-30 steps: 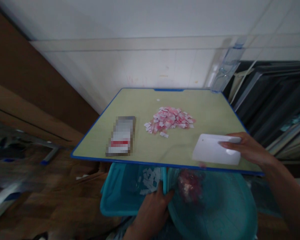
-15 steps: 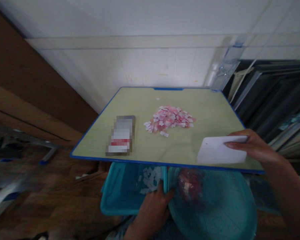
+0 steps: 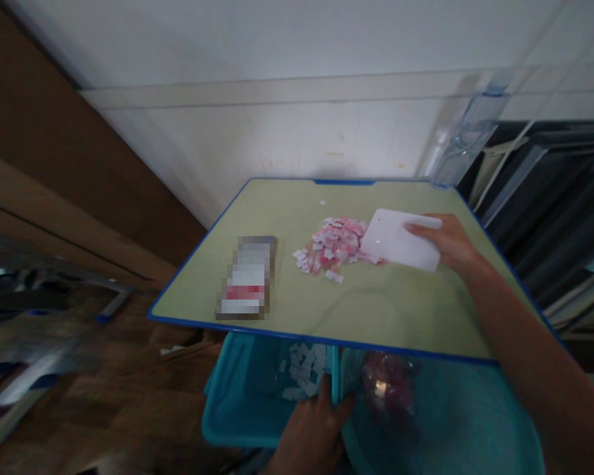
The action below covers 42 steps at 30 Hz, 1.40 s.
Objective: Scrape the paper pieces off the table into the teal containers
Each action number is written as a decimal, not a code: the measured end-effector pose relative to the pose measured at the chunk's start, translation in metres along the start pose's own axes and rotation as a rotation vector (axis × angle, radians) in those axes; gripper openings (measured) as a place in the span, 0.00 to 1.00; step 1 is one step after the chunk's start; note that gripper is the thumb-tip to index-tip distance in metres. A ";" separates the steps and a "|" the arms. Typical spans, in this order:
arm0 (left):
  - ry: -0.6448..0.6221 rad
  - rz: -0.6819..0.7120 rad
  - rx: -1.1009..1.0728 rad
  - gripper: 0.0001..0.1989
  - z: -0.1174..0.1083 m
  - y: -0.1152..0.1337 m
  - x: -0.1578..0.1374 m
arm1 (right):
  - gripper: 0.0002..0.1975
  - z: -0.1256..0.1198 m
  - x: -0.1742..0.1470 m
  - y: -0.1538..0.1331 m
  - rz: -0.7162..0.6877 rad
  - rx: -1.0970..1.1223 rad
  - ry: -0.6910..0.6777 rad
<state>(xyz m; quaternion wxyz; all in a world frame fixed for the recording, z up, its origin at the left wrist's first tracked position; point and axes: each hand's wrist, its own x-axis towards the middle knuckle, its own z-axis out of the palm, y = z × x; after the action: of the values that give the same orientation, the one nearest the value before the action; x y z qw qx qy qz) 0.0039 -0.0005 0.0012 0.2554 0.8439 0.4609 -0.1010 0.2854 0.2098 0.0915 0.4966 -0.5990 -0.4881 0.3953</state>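
Note:
My right hand [image 3: 448, 241] grips a flat white plastic card [image 3: 400, 239] with rounded corners between thumb and fingers. The card's left edge is at the right side of a pile of small pink pieces and white paper slips [image 3: 337, 243] on a pale yellow-green board with a blue edge [image 3: 356, 313]. Below the board, my left hand [image 3: 313, 425] is closed over the right rim of a teal bin [image 3: 250, 396]. Loose white slips [image 3: 307, 369] lie inside that bin. Part of the left hand's grip is hidden.
A blurred-out phone-like device [image 3: 247, 277] lies on the board's left side. Right of the bin is a round teal basin [image 3: 470, 412] holding a clear bag with dark red contents [image 3: 387, 389]. A clear bottle [image 3: 468, 138] stands at the back right corner against the wall.
My right hand has carried the white card from the board's front right up and left to the pile. The left hand stays at the bin's rim. The whole view has shifted slightly.

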 end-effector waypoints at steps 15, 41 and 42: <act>-0.100 -0.031 0.005 0.28 -0.006 0.002 0.003 | 0.12 -0.015 -0.017 -0.008 0.022 -0.171 -0.109; -0.078 -0.035 -0.008 0.25 -0.007 0.004 0.000 | 0.12 0.022 -0.037 -0.019 -0.050 -0.222 -0.293; -0.080 -0.036 -0.010 0.25 -0.008 0.005 0.000 | 0.12 0.021 -0.037 -0.019 -0.052 -0.222 -0.296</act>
<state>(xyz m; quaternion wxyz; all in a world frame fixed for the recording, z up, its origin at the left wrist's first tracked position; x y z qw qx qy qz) 0.0074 0.0014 0.0092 0.2759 0.8294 0.4659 -0.1372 0.2537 0.1787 0.1052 0.3604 -0.5725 -0.6117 0.4100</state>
